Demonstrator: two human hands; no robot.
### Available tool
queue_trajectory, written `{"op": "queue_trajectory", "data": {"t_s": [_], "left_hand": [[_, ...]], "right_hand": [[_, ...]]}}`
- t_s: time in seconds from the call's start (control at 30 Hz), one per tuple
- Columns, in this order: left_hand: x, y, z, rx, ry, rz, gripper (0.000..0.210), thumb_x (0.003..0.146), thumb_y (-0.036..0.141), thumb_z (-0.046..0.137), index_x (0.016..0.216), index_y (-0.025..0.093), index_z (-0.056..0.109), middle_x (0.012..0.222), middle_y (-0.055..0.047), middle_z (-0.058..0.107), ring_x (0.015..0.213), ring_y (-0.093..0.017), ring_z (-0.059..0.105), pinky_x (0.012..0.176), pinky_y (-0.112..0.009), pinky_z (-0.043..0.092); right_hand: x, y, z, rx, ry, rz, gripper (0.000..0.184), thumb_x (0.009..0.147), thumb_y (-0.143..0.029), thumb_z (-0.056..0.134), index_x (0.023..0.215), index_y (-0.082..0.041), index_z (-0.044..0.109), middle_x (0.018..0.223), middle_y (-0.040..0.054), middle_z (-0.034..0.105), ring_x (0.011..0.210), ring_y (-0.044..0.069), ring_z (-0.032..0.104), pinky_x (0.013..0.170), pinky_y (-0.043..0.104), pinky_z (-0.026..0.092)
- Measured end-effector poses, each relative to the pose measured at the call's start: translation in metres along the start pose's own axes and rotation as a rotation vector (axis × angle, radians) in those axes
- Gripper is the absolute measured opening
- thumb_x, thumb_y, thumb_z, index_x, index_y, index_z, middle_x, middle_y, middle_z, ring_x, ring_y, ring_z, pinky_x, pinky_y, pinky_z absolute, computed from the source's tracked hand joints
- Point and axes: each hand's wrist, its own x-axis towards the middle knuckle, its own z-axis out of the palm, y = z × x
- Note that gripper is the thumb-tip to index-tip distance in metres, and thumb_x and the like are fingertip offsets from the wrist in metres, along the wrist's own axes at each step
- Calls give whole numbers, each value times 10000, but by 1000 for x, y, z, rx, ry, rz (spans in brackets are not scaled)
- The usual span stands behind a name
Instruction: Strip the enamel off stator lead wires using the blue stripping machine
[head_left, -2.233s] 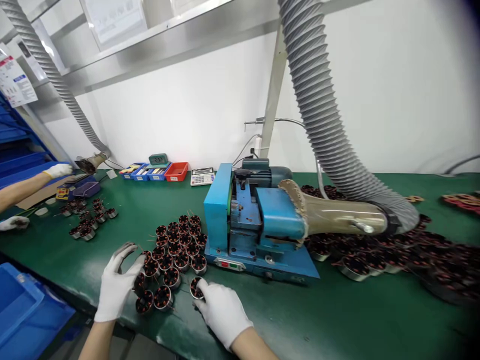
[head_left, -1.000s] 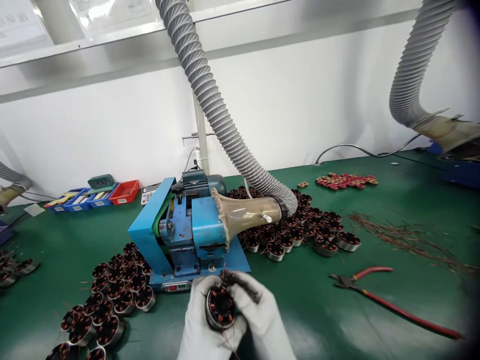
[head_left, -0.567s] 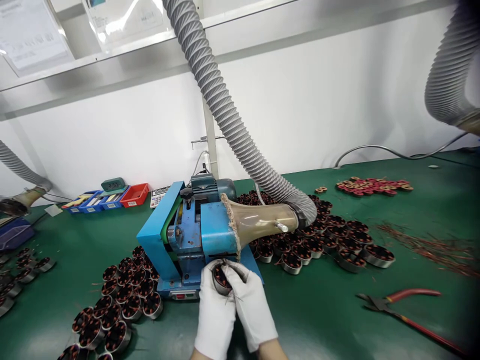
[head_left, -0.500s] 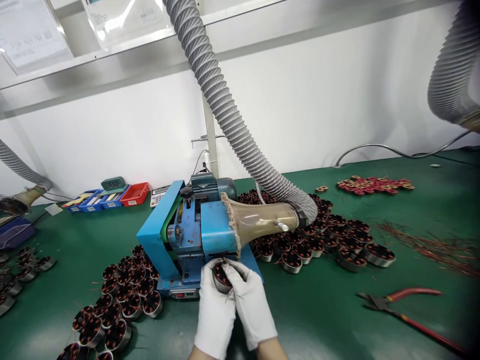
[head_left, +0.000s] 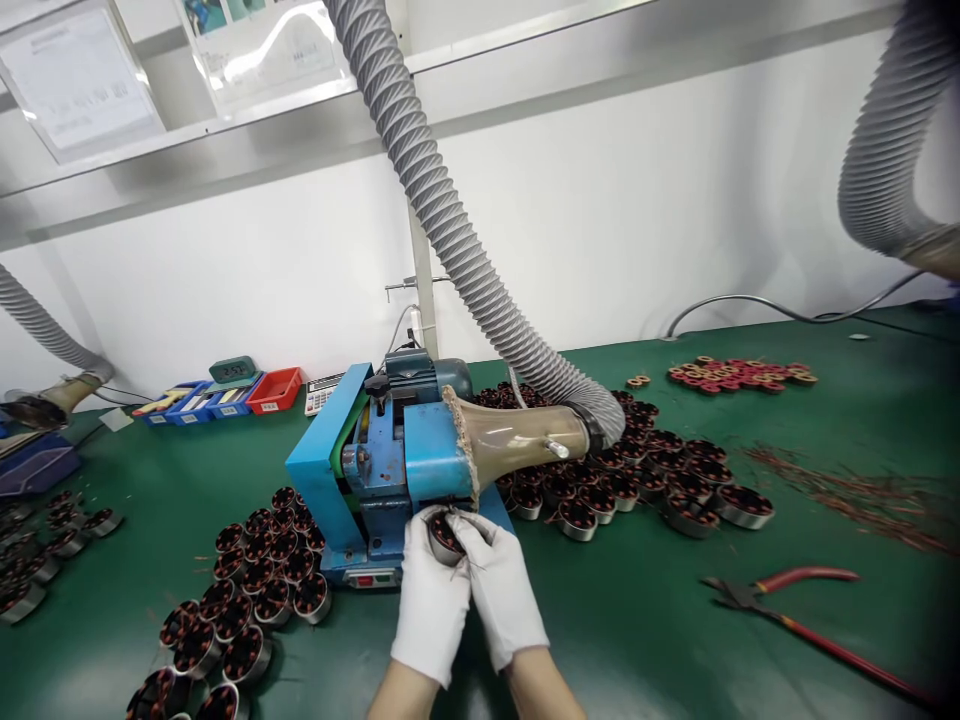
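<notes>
Both of my hands wear white gloves and are together at the front of a blue belt-driven machine (head_left: 382, 460). My left hand (head_left: 431, 600) is closed around the metal rim of a wound motor stator (head_left: 444, 537), a ring with dark copper windings inside. On its right side my right hand (head_left: 496, 575) pinches the stator, fingers bent over its upper edge. Thin wire ends stick out near the fingertips, and the fingers hide part of the ring. The stator sits just below the machine's blue hood (head_left: 435, 455); whether it touches the machine I cannot tell.
Wound stators (head_left: 247, 650) cluster left of the machine, and more stators (head_left: 667, 470) stand to its right. A grey hose (head_left: 457, 220) joins the clear funnel (head_left: 517, 435). Red-handled cutters (head_left: 750, 597), loose copper wires (head_left: 847, 490) and red rings (head_left: 739, 375) lie at right.
The view has shifted slightly, with the bench items at right appearing further left. My hands keep hold of the stator at the machine's front, with the right-hand fingers slightly changed in position.
</notes>
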Motion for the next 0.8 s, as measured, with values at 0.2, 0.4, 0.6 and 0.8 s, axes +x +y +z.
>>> {"op": "queue_trajectory", "data": {"t_s": [0.2, 0.4, 0.6, 0.8], "left_hand": [[-44, 7, -11, -37, -13, -25, 423, 570, 145, 636, 980, 191, 546, 1024, -94, 628, 961, -236, 604, 854, -326, 476], [-60, 31, -21, 80, -71, 24, 513, 487, 101, 649, 986, 205, 593, 985, -64, 651, 909, -231, 611, 826, -312, 481], [-60, 53, -32, -164, -224, -230, 583, 495, 161, 742, 1045, 205, 554, 868, -48, 659, 766, -193, 619, 679, -277, 498], [-75, 53, -37, -429, -291, -323, 605, 590, 437, 714, 1138, 230, 560, 1137, -105, 610, 1053, -298, 570, 868, -407, 448]], "right_hand": [[-45, -2, -19, -175, -47, -218, 170, 674, -299, 654, 782, -200, 741, 827, 93, 720, 772, 241, 660, 719, 328, 533], [-63, -6, -41, -273, -145, -305, 238, 715, -338, 652, 931, -266, 723, 1009, 85, 700, 946, 258, 634, 842, 337, 501], [-64, -35, -43, 74, -268, 4, 328, 670, -300, 716, 995, -260, 694, 1055, 92, 690, 965, 262, 631, 877, 389, 475], [-67, -59, -34, -145, -487, -317, 211, 613, -180, 738, 784, -304, 752, 864, 63, 697, 837, 244, 648, 765, 361, 530]]}}
